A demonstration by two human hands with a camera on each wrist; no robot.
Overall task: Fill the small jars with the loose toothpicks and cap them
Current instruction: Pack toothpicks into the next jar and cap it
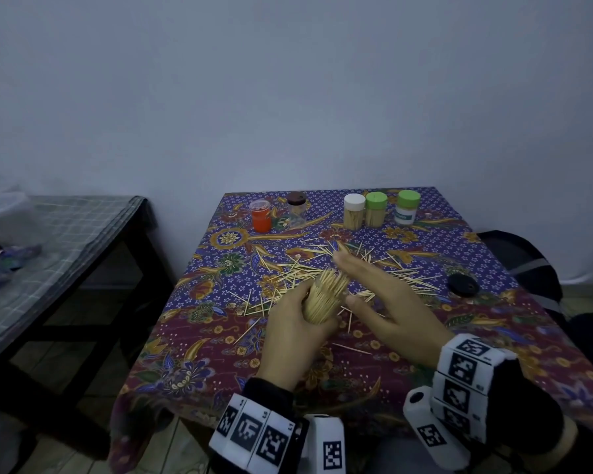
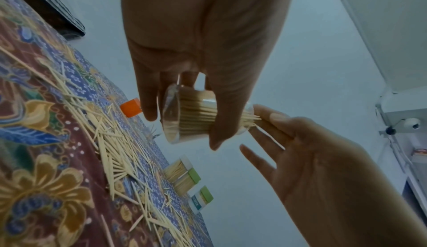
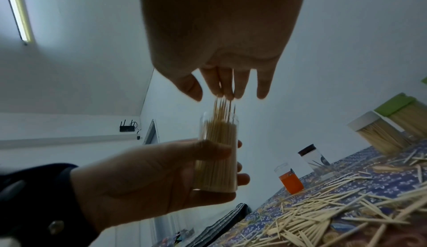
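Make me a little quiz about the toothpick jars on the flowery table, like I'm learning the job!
1. True or false: the clear jar in the left hand already has its cap on.
2. How many jars with green caps stand at the back of the table?
3. What does the right hand touch? A) the black cap B) the toothpick tips sticking out of the held jar C) the orange jar

Key:
1. False: the jar is open, and toothpicks poke out of the top.
2. Two, beside a white-capped jar.
3. B
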